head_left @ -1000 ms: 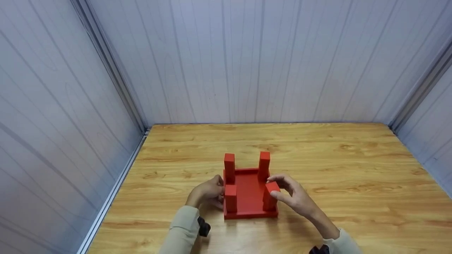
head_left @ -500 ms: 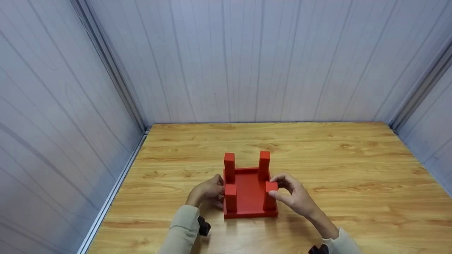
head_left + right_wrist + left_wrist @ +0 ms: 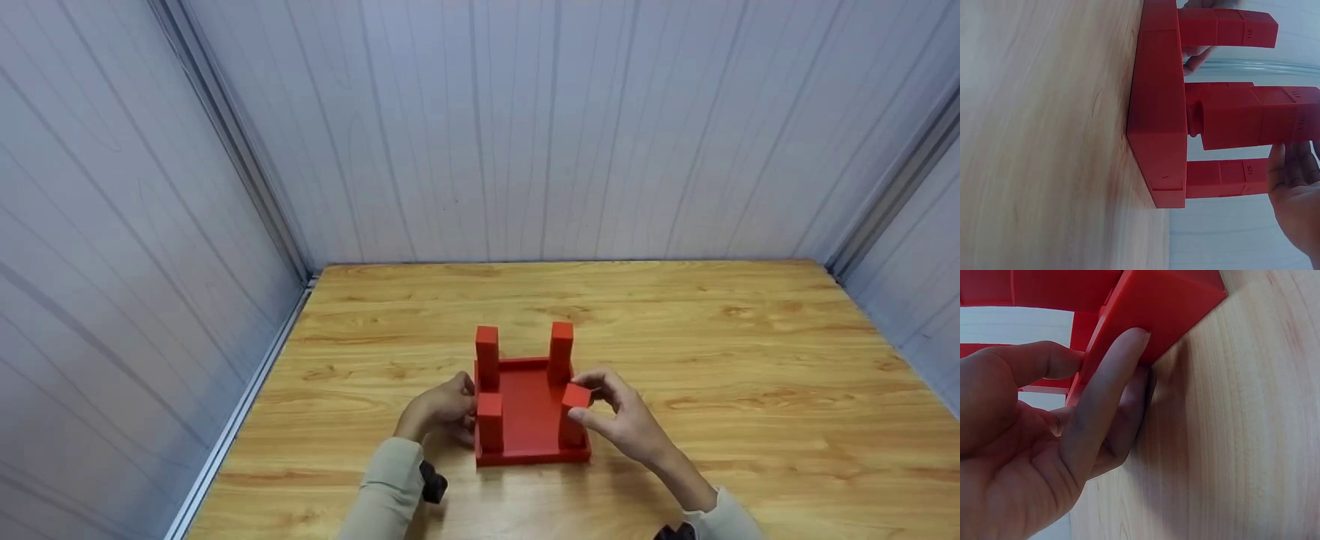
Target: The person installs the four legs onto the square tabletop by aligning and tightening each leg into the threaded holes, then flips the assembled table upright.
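Note:
A red tray-like base [image 3: 529, 420] rests on the wooden table, with several square red legs standing up at its corners. My left hand [image 3: 442, 405] grips the left side of the base; in the left wrist view one finger lies along its outer wall [image 3: 1168, 304]. My right hand [image 3: 628, 424] pinches the top of the near right leg [image 3: 571, 431] between thumb and fingers. That leg sits slightly askew to the base. In the right wrist view a round neck [image 3: 1195, 119] shows in a gap between this leg and the base.
The wooden table [image 3: 720, 360] reaches back to a pale panelled wall [image 3: 517, 135], with side walls left and right. A far left leg [image 3: 487, 356], a far right leg [image 3: 561, 352] and a near left leg [image 3: 491, 424] stand upright around the base.
The near right leg has turned about its own axis: its top looked square to the base half a second ago and is angled now. My left hand and the base have stayed put.

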{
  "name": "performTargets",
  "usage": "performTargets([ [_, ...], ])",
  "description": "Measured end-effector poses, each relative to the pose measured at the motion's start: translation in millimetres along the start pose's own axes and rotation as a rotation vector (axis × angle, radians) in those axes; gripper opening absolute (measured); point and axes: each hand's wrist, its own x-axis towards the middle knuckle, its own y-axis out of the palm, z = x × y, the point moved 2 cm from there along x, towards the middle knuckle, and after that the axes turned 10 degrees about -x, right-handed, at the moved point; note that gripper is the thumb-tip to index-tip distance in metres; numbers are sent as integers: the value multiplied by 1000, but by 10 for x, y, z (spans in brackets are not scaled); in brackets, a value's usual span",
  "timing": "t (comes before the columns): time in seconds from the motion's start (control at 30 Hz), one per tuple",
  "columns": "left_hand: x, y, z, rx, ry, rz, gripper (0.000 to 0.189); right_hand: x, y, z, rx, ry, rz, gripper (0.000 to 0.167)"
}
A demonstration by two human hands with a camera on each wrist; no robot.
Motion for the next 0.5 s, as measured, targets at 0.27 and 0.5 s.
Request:
performTargets([
  [0.27, 7, 10, 6, 4, 23, 0, 17, -6, -15, 46, 166, -141, 113, 37],
  [0.5, -4, 14, -2, -29, 15, 4, 13, 30, 21, 72, 220, -152, 146, 37],
])
